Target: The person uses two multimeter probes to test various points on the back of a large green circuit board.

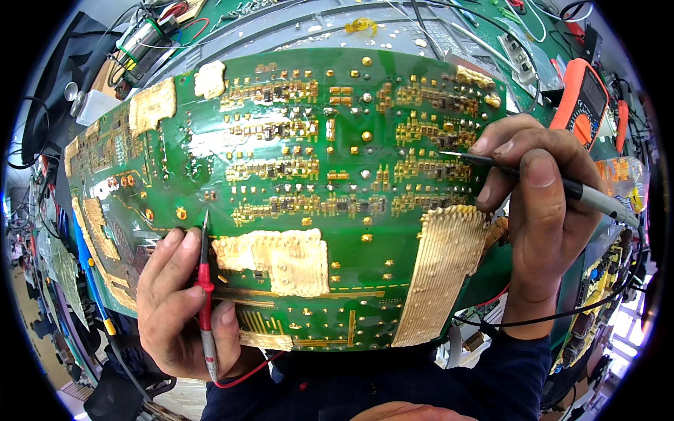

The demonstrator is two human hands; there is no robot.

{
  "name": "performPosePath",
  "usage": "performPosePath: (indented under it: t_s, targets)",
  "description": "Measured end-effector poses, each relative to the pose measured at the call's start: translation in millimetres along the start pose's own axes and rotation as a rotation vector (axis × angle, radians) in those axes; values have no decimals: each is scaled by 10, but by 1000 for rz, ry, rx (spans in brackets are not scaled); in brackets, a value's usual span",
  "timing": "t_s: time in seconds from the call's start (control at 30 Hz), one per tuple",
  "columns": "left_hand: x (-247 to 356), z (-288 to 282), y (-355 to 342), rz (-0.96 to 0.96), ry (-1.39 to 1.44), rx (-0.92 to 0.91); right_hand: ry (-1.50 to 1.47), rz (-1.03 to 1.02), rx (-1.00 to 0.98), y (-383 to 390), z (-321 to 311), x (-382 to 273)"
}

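A large green circuit board (379, 270) fills the middle of the view, with rows of small parts and several cream-coloured patches (298, 263) on it. My left hand (175, 302) is closed round a red test probe (205, 309) near the board's lower left; the probe's dark tip points up at the board. In my right hand (544, 189) is a black and grey test probe (586, 198), its thin metal tip over the part rows at the right. Whether either tip touches the board, I cannot tell.
An orange multimeter (581, 98) stands at the right, beyond my right hand. Behind the board lies a grey tray (295, 28) with scraps in it. At the left are a blue pen-like tool (88, 252) and a small clear bottle (91, 107). A black lead (554, 317) crosses my right forearm.
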State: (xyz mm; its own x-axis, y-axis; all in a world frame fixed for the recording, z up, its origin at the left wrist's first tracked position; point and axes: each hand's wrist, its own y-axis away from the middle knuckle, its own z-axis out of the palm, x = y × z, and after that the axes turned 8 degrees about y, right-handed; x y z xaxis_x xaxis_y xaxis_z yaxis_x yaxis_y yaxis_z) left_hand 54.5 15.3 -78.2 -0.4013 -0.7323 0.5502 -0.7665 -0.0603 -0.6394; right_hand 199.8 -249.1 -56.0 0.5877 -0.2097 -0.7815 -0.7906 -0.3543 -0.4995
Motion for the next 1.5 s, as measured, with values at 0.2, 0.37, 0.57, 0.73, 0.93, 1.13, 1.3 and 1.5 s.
performPosePath:
  t_s: [0.2,0.37,0.57,0.73,0.93,1.13,1.3,1.5]
  targets:
    - [-1,-88,14,2,-18,-149,-25,-5,-21,6,-4,18]
    - [1,-86,18,-2,-18,-148,-10,16,3,-1,-3,-4]
    - [-3,0,5,2,14,19,-17,-8,-10,1,10,10]
    - [-2,-20,-15,7,8,-13,-25,-20,-34,-4,5,6]
    - [-2,-8,17,3,26,10,-41,21,-27,6,-15,4]
    - [-13,12,11,-18,62,29,-140,-2,34,-17,-44,86]
    - [40,66,-4,-66,116,109,-202,-58,19,-59,-65,137]
    - [91,62,-13,-116,221,157,-205,-55,4,-79,-38,93]
